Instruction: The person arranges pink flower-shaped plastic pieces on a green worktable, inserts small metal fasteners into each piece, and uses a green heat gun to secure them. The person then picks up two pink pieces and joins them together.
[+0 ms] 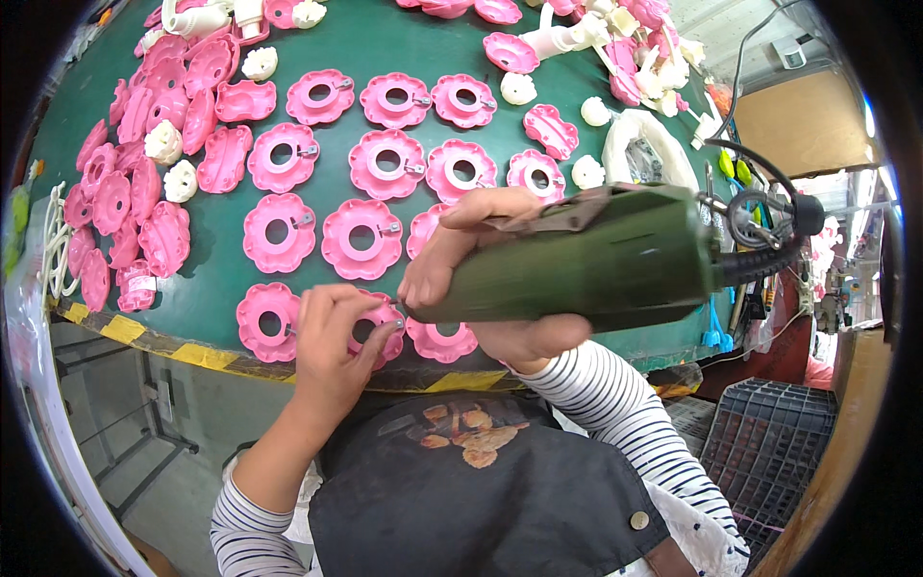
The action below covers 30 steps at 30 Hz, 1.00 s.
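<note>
My right hand (pixel 437 262) is wrapped round a green electric screwdriver (pixel 586 260), held level with its tip pointing left. That tip is close to my left fingertips, over a pink flower-shaped plastic part (pixel 363 332) at the table's near edge. My left hand (pixel 332 332) is closed in a pinch over this part, thumb and forefinger at a small metal piece (pixel 399 325). The hand partly covers the part. Beside it lie another pink flower-shaped part (pixel 260 322) on the left and one (pixel 442 341) on the right, under the screwdriver.
Rows of similar pink parts (pixel 361 237), several with metal clips, lie on the green table (pixel 207 298). Pink shells (pixel 163 236) heap at left; white pieces (pixel 663 72) pile up far right. A white-rimmed bag (pixel 649 125) holds small metal pieces. A black cable (pixel 769 260) trails from the screwdriver.
</note>
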{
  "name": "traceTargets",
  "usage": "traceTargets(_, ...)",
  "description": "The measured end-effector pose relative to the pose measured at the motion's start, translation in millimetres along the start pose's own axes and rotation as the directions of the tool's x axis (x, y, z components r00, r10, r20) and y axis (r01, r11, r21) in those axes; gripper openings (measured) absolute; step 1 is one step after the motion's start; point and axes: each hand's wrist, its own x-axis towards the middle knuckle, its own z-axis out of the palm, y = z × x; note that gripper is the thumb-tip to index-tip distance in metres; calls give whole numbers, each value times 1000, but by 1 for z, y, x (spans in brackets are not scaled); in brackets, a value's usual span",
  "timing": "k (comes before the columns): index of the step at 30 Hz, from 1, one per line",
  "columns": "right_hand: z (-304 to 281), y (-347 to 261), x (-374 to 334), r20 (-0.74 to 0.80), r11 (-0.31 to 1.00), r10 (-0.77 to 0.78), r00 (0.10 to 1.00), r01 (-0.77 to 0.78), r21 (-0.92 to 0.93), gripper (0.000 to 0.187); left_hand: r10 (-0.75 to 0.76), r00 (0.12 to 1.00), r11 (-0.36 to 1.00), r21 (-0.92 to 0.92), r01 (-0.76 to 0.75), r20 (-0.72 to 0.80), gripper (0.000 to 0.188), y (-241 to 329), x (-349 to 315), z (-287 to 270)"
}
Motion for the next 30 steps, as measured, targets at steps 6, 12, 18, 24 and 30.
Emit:
traceTargets(6, 31, 9, 0, -1, 990, -66, 998, 66, 124, 117, -89, 992, 996, 14, 88, 87, 20, -4, -5, -29)
traceTargets(12, 44, 57, 2, 209, 952, -248, 946, 197, 235, 105, -52, 997, 989, 144, 42, 66, 21, -14, -18, -57)
traceTargets(18, 65, 66, 11, 190, 970, -174, 966, 135, 201, 101, -27, 996, 987, 163, 12, 88, 27, -26, -12, -81)
traceTargets(24, 72, 78, 15, 196, 991, -92, 976, 70, 114, 88, 4, 980, 961, 271, -59, 200, 26, -34, -6, -84)
traceTargets(30, 68, 75, 21, 340, 998, -18, 940, 40, -58, 75, -21, 986, 991, 131, -2, 168, 29, -56, -17, -77)
